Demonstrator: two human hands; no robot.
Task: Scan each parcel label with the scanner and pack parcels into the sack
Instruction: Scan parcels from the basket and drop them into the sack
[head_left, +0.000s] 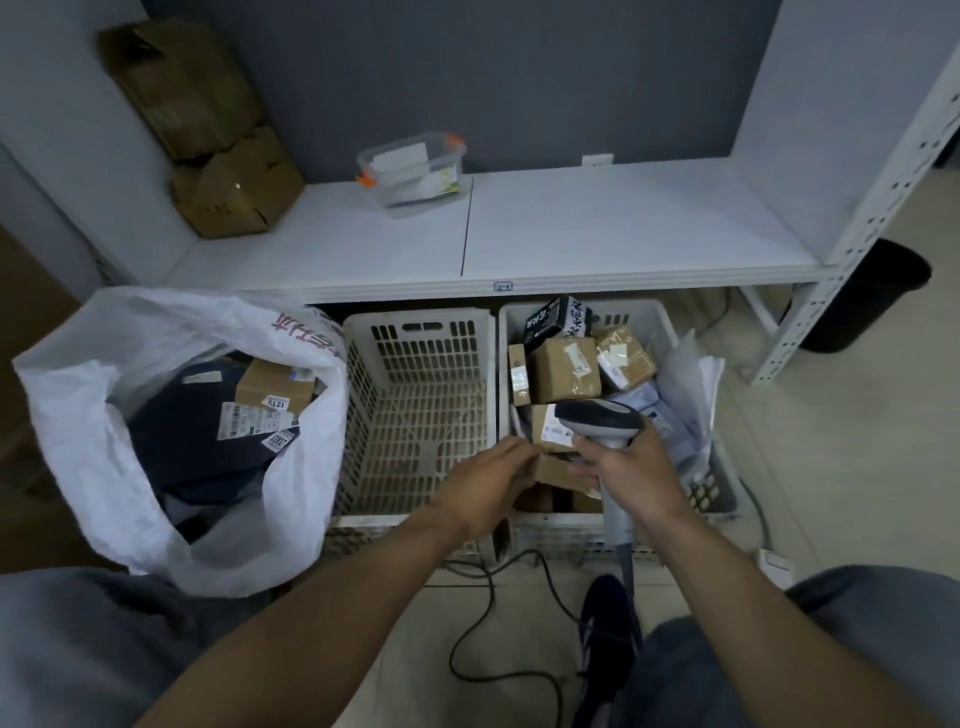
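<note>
Forearms (332, 623): both reach forward over grey trousers (78, 639), a dark shoe (608, 634) and a looping cable (467, 623).
Left hand (485, 480): fingers curled, pinching the left edge of the parcel (553, 431).
Right hand (639, 475): fingers wrapped round the handle of the scanner (597, 421).
Scanner: grey handle with a dark, rounded head. Its long axis runs from the right palm up and away. The head tips forward and left, just beyond the right fingers, over the parcel's label.
Parcel: small brown carton with a white barcode label on top. It sits between the fingers of both hands, low in the right basket (660, 312).
Right basket: white and slotted. Beyond the fingers lie brown cartons (566, 369), a black box (558, 317) and pale mailers (685, 384).
Middle basket (415, 332): just left of the left fingers.
Sack (78, 395): white with red print, mouth open, well left of the left fingers. It holds a dark mailer and a labelled carton.
Shelf (571, 223): beyond the baskets, carrying a clear tub (410, 174) and cardboard boxes (234, 192).
</note>
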